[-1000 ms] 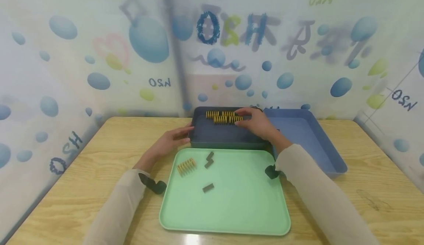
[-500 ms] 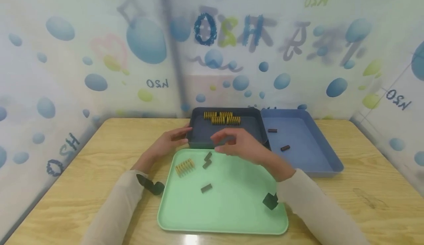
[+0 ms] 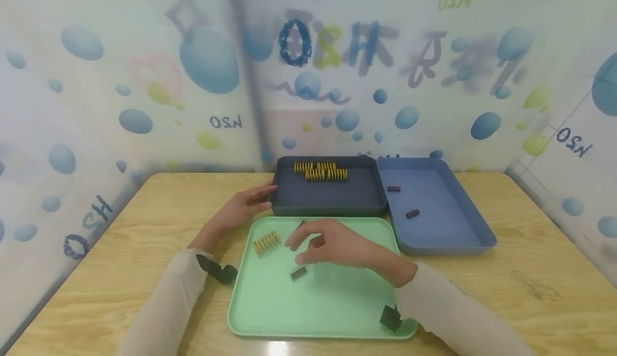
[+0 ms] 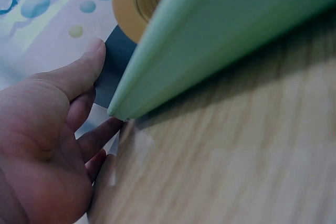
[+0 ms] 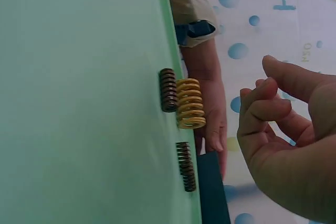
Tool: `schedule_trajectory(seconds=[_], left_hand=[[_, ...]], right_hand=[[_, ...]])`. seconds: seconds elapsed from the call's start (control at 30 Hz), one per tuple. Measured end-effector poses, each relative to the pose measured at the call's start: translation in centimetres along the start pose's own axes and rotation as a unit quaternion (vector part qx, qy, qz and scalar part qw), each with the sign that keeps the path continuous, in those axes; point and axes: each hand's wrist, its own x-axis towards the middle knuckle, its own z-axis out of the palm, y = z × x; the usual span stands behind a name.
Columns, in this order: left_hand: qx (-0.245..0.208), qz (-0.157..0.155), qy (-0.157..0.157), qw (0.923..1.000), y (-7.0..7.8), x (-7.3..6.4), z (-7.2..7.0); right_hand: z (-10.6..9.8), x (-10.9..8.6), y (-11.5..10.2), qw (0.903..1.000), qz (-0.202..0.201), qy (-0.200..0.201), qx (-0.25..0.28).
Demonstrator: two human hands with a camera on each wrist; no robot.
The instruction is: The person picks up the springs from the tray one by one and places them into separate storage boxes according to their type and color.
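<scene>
My right hand (image 3: 337, 246) hovers over the green tray (image 3: 356, 313), fingers loosely bent and nothing between them. Just below its thumb lies a dark brown spring (image 3: 299, 273). Two more brown springs (image 5: 186, 167) sit toward the tray's far side, mostly hidden behind the hand in the head view. To the left on the same tray is a large yellow spring (image 3: 267, 244). My left hand (image 3: 239, 209) reaches to the left side of the dark tray (image 3: 332, 198), its fingertips right at the wall. In the left wrist view its thumb lies along that wall.
Several yellow springs (image 3: 315, 175) lie in two rows inside the dark tray. To its right stands a blue tray (image 3: 448, 217) holding two brown springs (image 3: 412, 213). A patterned curtain (image 3: 308, 120) closes off the back of the wooden table (image 3: 482, 270).
My right hand has left the yellow springs in the dark tray and come down toward the front, over the green tray. The left hand stays at the dark tray's side.
</scene>
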Motion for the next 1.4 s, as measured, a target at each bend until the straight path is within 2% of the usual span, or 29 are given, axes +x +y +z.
schedule_trajectory(seconds=[0.1, 0.33, 0.53, 0.73, 0.97, 1.4], left_hand=[[0.000, 0.005, 0.004, 1.0000, -0.7, 0.2, -0.1], [-0.001, 0.006, 0.005, 1.0000, -0.7, 0.2, -0.1], [0.001, 0.006, 0.004, 1.0000, -0.8, 0.2, -0.1], [0.006, 0.007, 0.002, 1.0000, -0.7, 0.2, 0.0], [0.013, 0.005, 0.009, 0.9999, -0.4, 0.1, 0.0], [0.000, 0.009, 0.004, 0.9999, -0.8, 0.3, 0.0]], right_hand=[[0.3, 0.3, 0.6, 0.9998, 0.001, -0.019, -0.009], [0.8, 0.6, 1.8, 0.9975, 0.023, -0.064, -0.017], [0.8, 0.8, 2.9, 0.9975, 0.032, -0.057, -0.027], [0.6, 1.1, 4.1, 0.9974, 0.018, -0.057, -0.041], [0.6, 1.2, 4.5, 0.9961, -0.005, -0.054, -0.069], [0.6, 1.4, 5.1, 0.9943, -0.014, -0.044, -0.097]])
